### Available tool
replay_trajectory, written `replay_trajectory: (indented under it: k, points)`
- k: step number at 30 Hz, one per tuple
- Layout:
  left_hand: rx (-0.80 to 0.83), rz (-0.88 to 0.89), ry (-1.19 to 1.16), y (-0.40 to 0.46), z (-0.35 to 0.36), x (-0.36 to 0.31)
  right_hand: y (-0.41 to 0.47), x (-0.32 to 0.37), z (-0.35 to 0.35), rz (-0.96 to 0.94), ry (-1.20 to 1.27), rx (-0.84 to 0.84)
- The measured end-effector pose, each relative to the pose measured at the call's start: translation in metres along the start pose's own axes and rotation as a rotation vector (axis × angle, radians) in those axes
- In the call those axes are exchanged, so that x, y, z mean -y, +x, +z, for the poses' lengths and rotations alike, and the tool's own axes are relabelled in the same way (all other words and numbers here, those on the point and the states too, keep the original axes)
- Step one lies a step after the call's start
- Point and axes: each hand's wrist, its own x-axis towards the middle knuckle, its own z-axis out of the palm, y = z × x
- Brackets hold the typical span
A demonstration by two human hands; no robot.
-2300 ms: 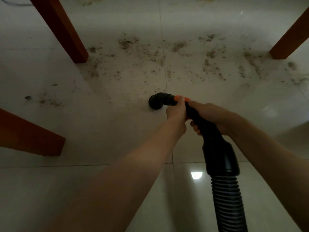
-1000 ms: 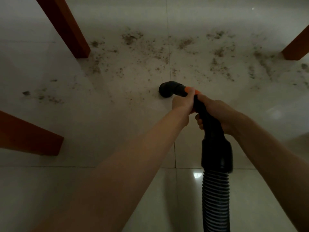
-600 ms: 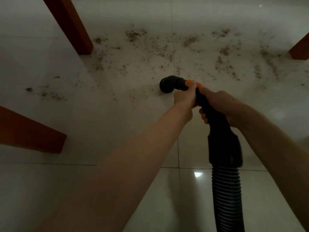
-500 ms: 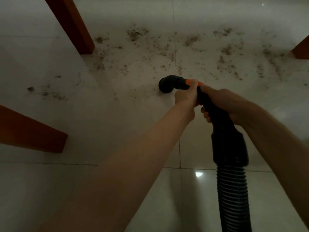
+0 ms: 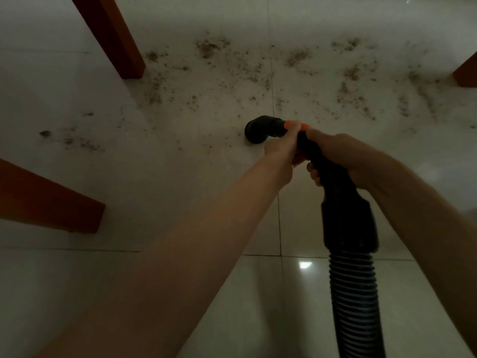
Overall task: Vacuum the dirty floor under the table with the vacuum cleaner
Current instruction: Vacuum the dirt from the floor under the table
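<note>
A black vacuum hose point(image 5: 355, 293) with a ribbed lower part and a rigid black handle runs up from the bottom right. Its bent black nozzle point(image 5: 259, 131) points down at the pale tiled floor point(image 5: 180, 182), with an orange piece just behind it. My left hand point(image 5: 282, 148) grips the tube right behind the nozzle. My right hand point(image 5: 343, 156) grips the handle a little further back. Dark crumbs of dirt point(image 5: 245, 71) are strewn over the tiles beyond the nozzle, from left to right.
Reddish-brown wooden table legs stand around: one at upper left point(image 5: 111, 37), one at left point(image 5: 49, 200), one at the right edge point(image 5: 467, 73). A smaller dirt patch point(image 5: 69, 139) lies at left. A light reflection point(image 5: 305, 264) shines on the near tile.
The nozzle has moved forward over the floor toward the band of dirt, and the view has shifted with it. Both hands keep the same hold on the hose.
</note>
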Motion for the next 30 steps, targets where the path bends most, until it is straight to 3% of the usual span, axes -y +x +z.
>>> replay_trajectory:
  k: [11,22,30]
  points:
    - [0.003,-0.056,-0.041,-0.015,-0.006,0.008,-0.016,-0.004,-0.001,0.055,0.013,0.102]
    - [-0.038,-0.058,0.042,-0.012,-0.024,-0.02,-0.004,0.004,0.036,-0.027,0.013,-0.039]
    - [-0.01,-0.099,0.006,-0.032,-0.019,0.002,-0.025,-0.01,0.016,0.013,-0.059,0.054]
